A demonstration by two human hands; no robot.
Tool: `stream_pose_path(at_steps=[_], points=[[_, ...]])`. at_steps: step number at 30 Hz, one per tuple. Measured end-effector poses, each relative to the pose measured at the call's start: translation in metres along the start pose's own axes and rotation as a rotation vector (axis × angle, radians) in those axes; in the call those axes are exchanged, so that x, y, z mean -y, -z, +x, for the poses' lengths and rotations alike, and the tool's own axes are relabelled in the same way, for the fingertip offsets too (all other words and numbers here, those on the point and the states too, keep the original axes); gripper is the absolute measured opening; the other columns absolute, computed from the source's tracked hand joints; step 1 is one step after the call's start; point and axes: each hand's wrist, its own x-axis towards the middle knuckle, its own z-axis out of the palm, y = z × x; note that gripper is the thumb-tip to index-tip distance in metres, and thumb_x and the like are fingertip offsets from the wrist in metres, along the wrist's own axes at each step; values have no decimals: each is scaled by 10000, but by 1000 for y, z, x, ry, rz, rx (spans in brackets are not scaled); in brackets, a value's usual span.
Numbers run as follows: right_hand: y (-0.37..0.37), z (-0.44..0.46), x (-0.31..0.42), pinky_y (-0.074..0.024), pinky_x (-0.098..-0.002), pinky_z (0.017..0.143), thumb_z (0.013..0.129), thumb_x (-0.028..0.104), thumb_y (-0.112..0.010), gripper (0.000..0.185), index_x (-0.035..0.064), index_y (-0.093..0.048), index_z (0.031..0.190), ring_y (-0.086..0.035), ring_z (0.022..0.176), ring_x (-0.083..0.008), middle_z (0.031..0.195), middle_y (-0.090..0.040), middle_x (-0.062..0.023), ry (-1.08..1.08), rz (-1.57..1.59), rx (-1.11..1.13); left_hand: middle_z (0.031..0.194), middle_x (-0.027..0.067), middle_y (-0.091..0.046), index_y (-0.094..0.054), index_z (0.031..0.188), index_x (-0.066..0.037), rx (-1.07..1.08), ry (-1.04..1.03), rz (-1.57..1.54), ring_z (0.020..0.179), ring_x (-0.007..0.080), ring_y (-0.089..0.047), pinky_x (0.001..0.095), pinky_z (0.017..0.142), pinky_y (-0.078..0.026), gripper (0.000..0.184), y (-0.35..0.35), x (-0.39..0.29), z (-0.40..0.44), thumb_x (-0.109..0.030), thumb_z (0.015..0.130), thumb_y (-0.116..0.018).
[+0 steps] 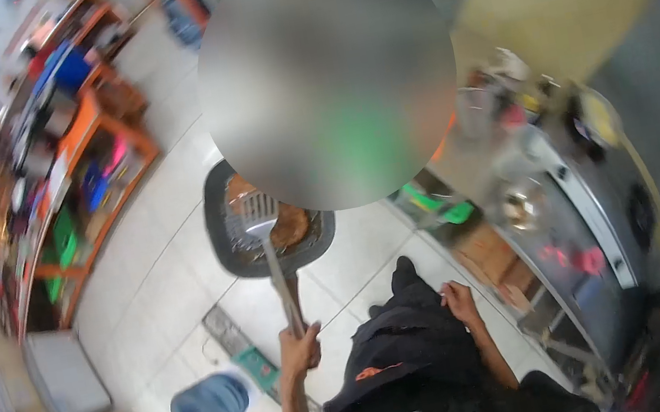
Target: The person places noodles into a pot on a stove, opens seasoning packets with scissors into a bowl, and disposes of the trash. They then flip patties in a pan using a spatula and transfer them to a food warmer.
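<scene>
My left hand (298, 353) is closed round the handle of a dark square grill pan (223, 241) and also the handle of a slotted spatula (261, 225). The spatula's head lies over the pan. Inside the pan are browned pieces of food (291, 226), which look like meat, on a glistening surface. The pan's far right part is hidden behind a blurred round patch. My right hand (458, 302) hangs beside my dark trousers with its fingers curled in, and nothing shows in it.
A stove counter (584, 196) with a glass lid (522, 206) runs along the right, shelves with a cardboard box (491, 259) below. Orange shelving (99, 123) stands left. A blue water jug (211, 405) and a green box (257, 369) are on the tiled floor.
</scene>
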Motion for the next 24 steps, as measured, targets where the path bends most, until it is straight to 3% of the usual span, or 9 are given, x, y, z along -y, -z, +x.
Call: stream_pose_path(at_steps=[3,5,7,9,12,14,17,20,24], points=[[-61,57,35,-472,-273,591,937,233,-566,253,-11,-632,926,-589,633,-117,715,-636,-76,17,-49,223,437,-9,-407,-447,698,-83,-90,-31,-102,295,91,-357,269,272,-246,274,53,0,82,-161,867,-648],[-120,109,145,-487,-288,676,921,253,-592,256,14,-631,1002,-618,768,-150,847,-659,-83,156,-162,471,441,-25,-381,-430,694,-97,-164,-34,-145,298,85,-348,262,273,-237,285,85,-13,145,-165,871,-643],[-192,164,204,-488,-306,737,907,276,-611,285,31,-620,1052,-624,853,-191,958,-655,-94,257,-114,665,438,-41,-349,-412,693,-106,-203,-48,-168,298,77,-330,258,273,-226,295,106,-33,201,-160,875,-637],[-269,219,295,-494,-320,730,909,280,-607,299,34,-614,1077,-629,851,-206,972,-651,-111,277,-84,761,450,-5,-429,-461,655,-90,-203,-53,-218,313,96,-396,265,287,-276,306,129,-73,259,-203,872,-645],[-376,300,389,-495,-289,674,899,195,-620,227,9,-627,1029,-632,783,-176,885,-644,-100,375,96,676,448,11,-448,-481,627,-78,-282,-101,-143,320,105,-415,267,297,-301,338,155,-157,335,-235,880,-639],[-428,354,427,-489,-307,611,861,206,-663,230,-1,-640,959,-629,722,-178,810,-632,-109,589,70,610,464,35,-498,-558,674,-19,-308,-120,-233,342,111,-457,261,319,-326,315,165,-210,374,-245,877,-645],[-486,434,510,-443,-333,500,759,283,-754,301,7,-649,822,-570,526,-197,607,-566,-86,461,-218,555,524,59,-547,-566,697,29,-390,-167,-211,376,129,-501,270,330,-345,283,191,-294,443,-187,862,-646],[-549,529,558,-440,-335,495,725,299,-776,312,13,-652,744,-557,517,-195,583,-553,-80,589,-348,500,537,62,-557,-571,711,46,-427,-254,-259,379,136,-511,276,337,-360,271,226,-361,535,-168,871,-613],[-647,667,613,-427,-310,507,753,229,-754,254,4,-643,713,-506,524,-152,579,-526,-51,514,-162,520,522,75,-539,-549,717,38,-420,-243,-313,381,152,-523,291,336,-377,298,284,-470,650,-206,885,-580]])
